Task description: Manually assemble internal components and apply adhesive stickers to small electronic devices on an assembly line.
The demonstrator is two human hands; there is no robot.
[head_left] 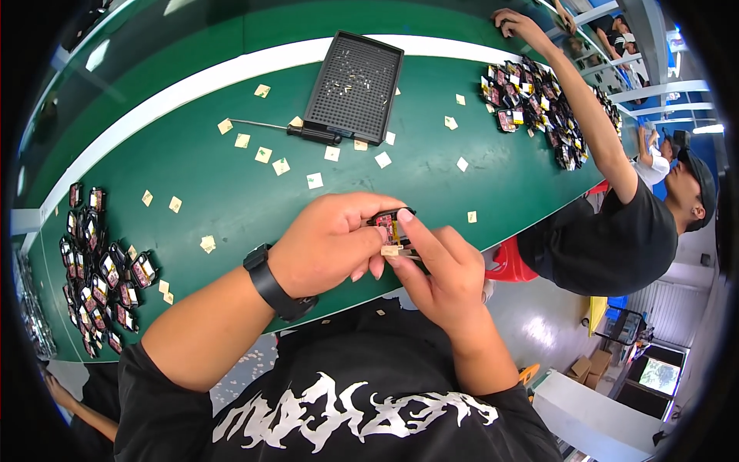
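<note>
My left hand [327,242], with a black watch on its wrist, grips a small black electronic unit [390,227] over the near side of the table. A red circuit board and a yellow strip show inside its casing. My right hand [440,273] closes on the unit from the other side, forefinger at its upper corner and thumb near its lower edge. A small cream paper square [392,250] sits at that lower edge, between the two thumbs. Something thin beside my right thumb is too small to make out.
A green table [369,177] carries scattered paper squares. A black tray [354,85] of small pieces stands ahead, with a screwdriver [315,135] at its near edge. Similar units lie heaped left [96,269] and right [531,108]. A co-worker's arm [589,115] reaches across at right.
</note>
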